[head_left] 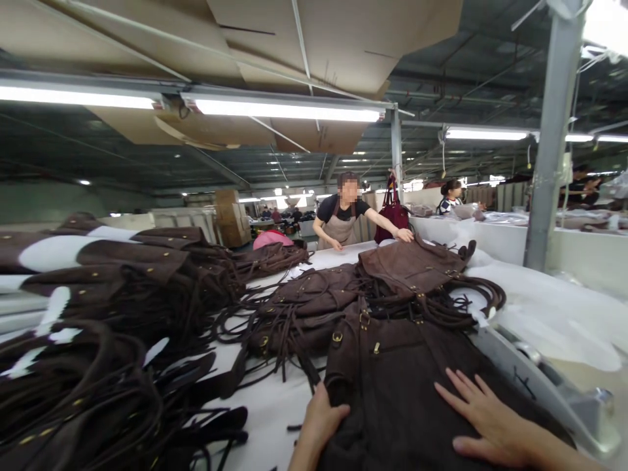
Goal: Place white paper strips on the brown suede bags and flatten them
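Note:
A large dark brown bag (407, 373) with brass buckles lies flat on the white table in front of me. My left hand (321, 418) is at the bag's near left edge, thumb over the top and the other fingers curled at the side, partly hidden. Resting on the right part of the bag, my right hand (485, 418) is spread with its fingers apart. A strap with a brass buckle (364, 318) runs down the bag's left part. Just beyond it lie more brown bags (314, 288) with thin dangling strips, and another brown bag (412, 265) lies on top of a pile.
Stacks of brown bags (122, 275) and looped handles (98, 373) fill the left side. Across the white table (275, 418), a co-worker (338, 226) reaches toward the far pile. A metal fixture (554, 386), white sheeting (554, 307) and a grey post (552, 144) stand right.

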Available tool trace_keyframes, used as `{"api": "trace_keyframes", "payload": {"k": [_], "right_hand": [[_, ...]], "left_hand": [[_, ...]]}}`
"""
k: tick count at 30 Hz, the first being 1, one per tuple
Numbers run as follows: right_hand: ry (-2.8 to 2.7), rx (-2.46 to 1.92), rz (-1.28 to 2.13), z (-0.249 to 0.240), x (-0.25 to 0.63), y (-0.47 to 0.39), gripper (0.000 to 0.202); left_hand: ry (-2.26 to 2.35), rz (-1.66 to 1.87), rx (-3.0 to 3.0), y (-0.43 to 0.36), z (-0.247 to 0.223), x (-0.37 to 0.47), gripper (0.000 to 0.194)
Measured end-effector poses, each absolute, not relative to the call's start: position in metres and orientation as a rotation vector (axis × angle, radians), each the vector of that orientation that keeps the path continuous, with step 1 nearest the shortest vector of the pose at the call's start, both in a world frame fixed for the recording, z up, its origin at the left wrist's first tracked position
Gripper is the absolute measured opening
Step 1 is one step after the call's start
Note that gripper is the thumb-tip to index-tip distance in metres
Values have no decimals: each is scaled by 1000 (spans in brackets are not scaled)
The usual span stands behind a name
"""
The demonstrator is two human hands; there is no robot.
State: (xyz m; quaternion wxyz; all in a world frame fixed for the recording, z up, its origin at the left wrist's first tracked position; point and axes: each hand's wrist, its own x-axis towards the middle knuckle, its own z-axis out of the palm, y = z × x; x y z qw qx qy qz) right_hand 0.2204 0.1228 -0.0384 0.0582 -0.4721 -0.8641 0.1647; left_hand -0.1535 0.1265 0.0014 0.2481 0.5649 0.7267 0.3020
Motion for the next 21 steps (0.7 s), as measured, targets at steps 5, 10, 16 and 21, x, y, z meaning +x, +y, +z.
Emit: {"api": "trace_keyframes", "payload": {"k": [5,10,16,21], "right_hand": [[-2644,-1391,610,-25,225,105,93],[-2660,-1410,723,-12,222,73,97],[-2696,-1450,749,0,216,69,102],[-2804,-1551,818,18,211,75,106]], "left_hand": [[1903,867,1619,94,-4,-149,50],[1922,765,1661,63,-7,-160,51],[2292,126,1823,47,49,-148,48],[2424,35,2222,48,129,-84,47]]}}
